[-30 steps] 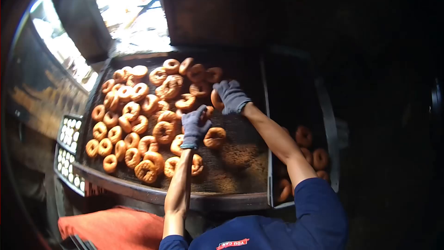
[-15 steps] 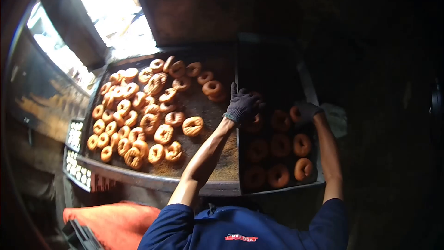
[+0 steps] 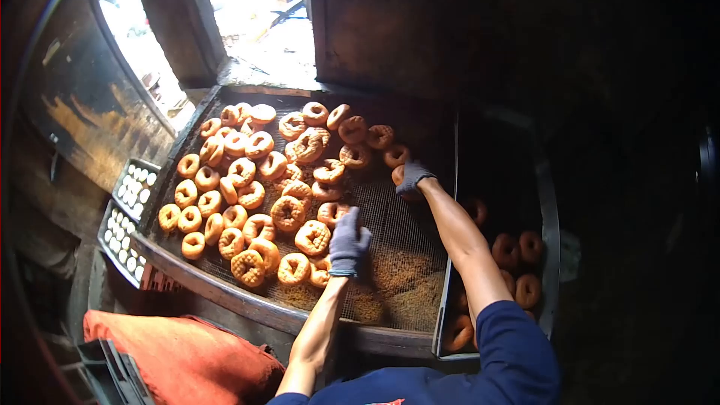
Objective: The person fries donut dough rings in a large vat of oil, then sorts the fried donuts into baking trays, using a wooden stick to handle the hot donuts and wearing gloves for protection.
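Many brown ring-shaped doughnuts (image 3: 288, 212) lie on a wire-mesh tray (image 3: 390, 214) with a raised rim. My left hand (image 3: 348, 242), in a grey glove, is over the tray's front middle, beside the doughnuts at its left, its thumb apart from the fingers and nothing visible in it. My right hand (image 3: 413, 178), also gloved, is at the tray's right part with its fingers round a doughnut (image 3: 398, 175) that shows at their left edge. Right of the mesh, a dark metal tray (image 3: 551, 232) holds several doughnuts (image 3: 528, 291), partly hidden by my right arm.
Two small trays of pale round pieces (image 3: 120, 244) stand at the lower left. An orange cloth (image 3: 180, 352) lies over something near a dark crate (image 3: 116, 375). Behind the mesh tray are a bright opening (image 3: 262, 22) and a dark wall (image 3: 435, 37).
The view has turned, so the trays sit further right. My right hand has moved from the dark tray to a doughnut on the mesh; my left hand has moved left and nearer the front.
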{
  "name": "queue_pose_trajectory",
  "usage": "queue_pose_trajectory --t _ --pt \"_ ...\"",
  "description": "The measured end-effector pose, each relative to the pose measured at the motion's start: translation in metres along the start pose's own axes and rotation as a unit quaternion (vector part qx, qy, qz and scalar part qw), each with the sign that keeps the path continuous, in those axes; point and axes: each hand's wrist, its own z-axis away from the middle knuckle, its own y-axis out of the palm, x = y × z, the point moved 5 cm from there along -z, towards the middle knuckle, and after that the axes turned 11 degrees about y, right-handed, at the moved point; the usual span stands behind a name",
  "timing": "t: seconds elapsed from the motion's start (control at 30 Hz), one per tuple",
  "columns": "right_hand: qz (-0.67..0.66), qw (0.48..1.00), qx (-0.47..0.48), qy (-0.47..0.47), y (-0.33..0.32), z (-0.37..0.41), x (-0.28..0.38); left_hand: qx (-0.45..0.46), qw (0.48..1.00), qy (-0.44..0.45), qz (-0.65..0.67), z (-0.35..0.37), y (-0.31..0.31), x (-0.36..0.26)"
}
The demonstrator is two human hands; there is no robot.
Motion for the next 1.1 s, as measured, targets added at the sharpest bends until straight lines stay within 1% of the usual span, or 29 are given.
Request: queue_pose_trajectory --t 0.03,0.1,0.13,0.17,0.23,0.27,0.33,0.37,0.43,0.47,0.5,0.53,0.57,0.6,0.63,0.67,0.7,0.73,0.77,0.8,0.83,0.87,0.9,0.93,0.97,1.0,1.03,1.07,1.1 --pt "-0.018 1.0 0.017 -0.003 -0.002 -0.004 0.0 -0.042 0.997 -0.042 0.043 0.003 -0.011 0.012" --pt "-0.103 0.995 -0.006 -0.013 -0.03 0.011 -0.007 -0.02 0.962 -0.227 0.153 0.015 0.003 0.06" --pt "-0.144 0.986 -0.078 0.037 -0.039 0.026 -0.017 -0.002 0.942 -0.251 0.222 0.005 0.001 0.052" --pt "-0.167 0.972 -0.157 -0.053 -0.066 0.048 -0.026 -0.049 0.9 -0.262 0.344 -0.002 0.013 0.045" --pt "-0.326 0.931 -0.159 -0.033 -0.121 0.114 -0.059 0.0 0.911 -0.189 0.368 -0.041 0.022 -0.006" --pt "-0.324 0.931 -0.166 -0.026 -0.122 0.126 -0.092 0.033 0.907 -0.143 0.395 -0.061 0.038 -0.033" --pt "-0.36 0.91 -0.191 0.079 -0.105 0.148 -0.183 0.104 0.897 -0.051 0.426 -0.094 0.068 -0.099" --pt "-0.25 0.932 -0.246 0.095 -0.094 0.162 -0.23 0.142 0.892 -0.003 0.43 -0.108 0.082 -0.135" --pt "-0.137 0.937 -0.301 0.113 -0.103 0.198 -0.264 0.133 0.9 0.164 0.382 -0.122 0.149 -0.169" --pt "-0.398 0.865 -0.18 0.247 -0.122 0.228 -0.27 0.134 0.898 0.169 0.383 -0.133 0.173 -0.19" --pt "-0.52 0.795 -0.105 0.294 -0.112 0.236 -0.285 0.24 0.876 0.101 0.406 -0.139 0.206 -0.21" --pt "-0.62 0.699 -0.044 0.353 -0.102 0.247 -0.299 0.293 0.858 0.066 0.416 -0.132 0.232 -0.224" --pt "-0.389 0.867 -0.085 0.299 -0.087 0.232 -0.327 0.344 0.839 0.03 0.42 -0.125 0.256 -0.239" --pt "-0.125 0.961 -0.119 0.217 -0.08 0.225 -0.341 0.342 0.877 0.153 0.3 -0.12 0.27 -0.253" --pt "-0.128 0.961 -0.116 0.214 -0.079 0.23 -0.351 0.328 0.89 0.268 0.169 -0.114 0.271 -0.27" --pt "-0.126 0.975 -0.084 0.161 -0.083 0.229 -0.35 0.326 0.893 0.263 0.163 -0.114 0.281 -0.269" --pt "-0.122 0.986 -0.05 0.103 -0.085 0.226 -0.346 0.381 0.879 0.27 0.097 -0.115 0.282 -0.269" --pt "-0.123 0.988 -0.044 0.086 -0.091 0.222 -0.347 0.433 0.86 0.27 0.031 -0.118 0.279 -0.26" --pt "-0.082 0.994 -0.016 0.071 -0.092 0.216 -0.348 0.428 0.867 0.255 0.02 -0.126 0.276 -0.237" --pt "-0.04 0.997 0.012 0.058 -0.095 0.21 -0.338 0.218 0.922 0.308 0.088 -0.141 0.256 -0.218" --pt "-0.036 0.998 0.017 0.044 -0.098 0.203 -0.326 -0.006 0.924 0.352 0.149 -0.149 0.233 -0.196" --pt "-0.009 0.993 -0.092 0.07 -0.114 0.2 -0.311 -0.013 0.928 0.345 0.142 -0.151 0.208 -0.181" --pt "0.017 0.975 -0.198 0.095 -0.128 0.195 -0.295 -0.05 0.972 0.221 0.061 -0.148 0.165 -0.158" --pt "-0.034 0.965 -0.255 0.048 -0.137 0.179 -0.265 -0.086 0.992 0.089 -0.019 -0.138 0.135 -0.135" --pt "-0.087 0.947 -0.31 0.0 -0.146 0.161 -0.227 -0.092 0.992 0.082 -0.021 -0.125 0.14 -0.111" --pt "-0.14 0.95 -0.275 -0.041 -0.147 0.137 -0.182 -0.09 0.986 0.08 -0.114 -0.111 0.158 -0.079" --pt "-0.19 0.948 -0.24 -0.083 -0.147 0.113 -0.135 -0.072 0.986 0.078 -0.131 -0.101 0.176 -0.051" --pt "-0.172 0.966 -0.177 -0.072 -0.128 0.08 -0.101 -0.053 0.985 0.077 -0.148 -0.091 0.194 -0.024" --pt "-0.151 0.98 -0.112 -0.061 -0.104 0.046 -0.073 -0.018 0.993 0.073 -0.092 -0.083 0.207 -0.007"
